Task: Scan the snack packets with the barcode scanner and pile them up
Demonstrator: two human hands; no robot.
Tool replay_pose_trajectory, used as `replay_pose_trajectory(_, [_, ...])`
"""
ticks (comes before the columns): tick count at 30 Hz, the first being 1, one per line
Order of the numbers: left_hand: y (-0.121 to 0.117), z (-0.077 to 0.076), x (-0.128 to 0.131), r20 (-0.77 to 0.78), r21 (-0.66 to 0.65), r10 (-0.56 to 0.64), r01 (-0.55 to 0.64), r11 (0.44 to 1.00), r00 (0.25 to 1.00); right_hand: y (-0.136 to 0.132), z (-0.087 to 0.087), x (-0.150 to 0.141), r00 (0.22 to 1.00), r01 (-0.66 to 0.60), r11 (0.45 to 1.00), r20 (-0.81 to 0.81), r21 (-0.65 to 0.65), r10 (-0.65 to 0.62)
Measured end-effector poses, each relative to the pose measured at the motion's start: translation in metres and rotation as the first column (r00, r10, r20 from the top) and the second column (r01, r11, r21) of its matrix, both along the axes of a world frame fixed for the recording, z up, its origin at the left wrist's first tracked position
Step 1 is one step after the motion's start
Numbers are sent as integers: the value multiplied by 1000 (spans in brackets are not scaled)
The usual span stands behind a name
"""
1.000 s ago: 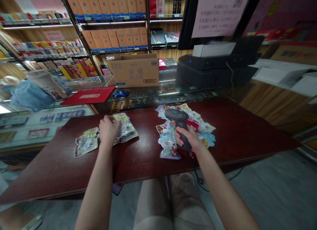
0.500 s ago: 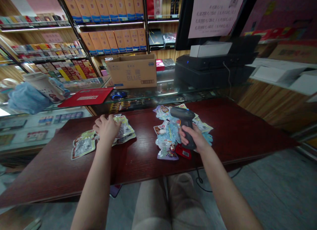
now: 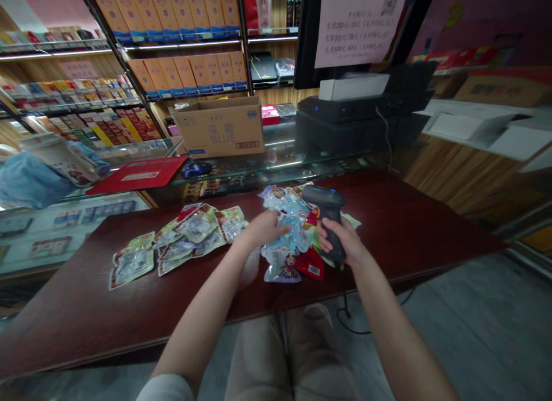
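Left hand [image 3: 264, 229] has left the packets [image 3: 196, 224] well left of the scanner [image 3: 323, 197], now at pouches [image 3: 297, 235] just left of it; pinch can't be told. Right hand [image 3: 344, 240] wraps scanner handle. Work apparently shifted to pouches.

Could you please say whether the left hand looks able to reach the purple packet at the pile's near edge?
Likely yes: that purple packet lies close by the left hand, largely uncovered.

Dim overall; shelf strip lights [image 3: 185, 45] bright at 11 o'clock; cardboard box [image 3: 502, 93] at 2 o'clock smeared, stretched.
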State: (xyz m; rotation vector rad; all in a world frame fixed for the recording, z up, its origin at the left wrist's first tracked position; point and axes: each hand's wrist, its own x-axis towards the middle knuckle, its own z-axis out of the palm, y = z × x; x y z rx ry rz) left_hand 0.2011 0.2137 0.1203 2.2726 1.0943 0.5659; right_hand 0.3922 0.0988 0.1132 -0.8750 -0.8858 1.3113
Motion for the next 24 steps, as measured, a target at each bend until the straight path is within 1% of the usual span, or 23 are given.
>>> replay_pose_trajectory(3, [11,-8,15,-9,-29,-7,6,1000,1000,1,0,7,1000,12,1000,6,-4,-12])
replay_pose_trajectory(5, [18,-9,19,8,-57,-58,59,997,998,1,1,12,1000,13,1000,2,-11,-13])
replay_pose_trajectory(8, [25,-9,18,30,-100,-171,174,980,985,4,0,19,1000,5,1000,-17,-24,-5])
replay_pose_trajectory(10, [26,-9,16,59,-111,-205,211,971,977,5,-2,22,999,5,1000,-33,-30,-6])
replay_pose_trajectory(14, [21,-8,11,107,-117,-174,186,975,979,8,-8,27,998,14,999,-59,-34,-16])
replay_pose_trajectory(16, [18,-5,9,102,-170,-163,179,969,981,8,-9,29,998,13,999,-67,-29,-15])
replay_pose_trajectory(18, [16,-3,7,131,-250,-134,163,954,982,8,-10,31,997,12,1000,-72,-24,-14])
replay_pose_trajectory(20, [16,-3,5,200,-306,-92,151,940,976,7,-11,33,997,12,1000,-78,-26,-14])
replay_pose_trajectory(21, [17,-3,4,244,-314,-72,149,938,967,7,-11,33,997,12,1000,-82,-25,-15])
replay_pose_trajectory(24, [22,-4,0,379,-280,-10,125,952,926,7,-11,34,996,14,1000,-87,-20,-15])
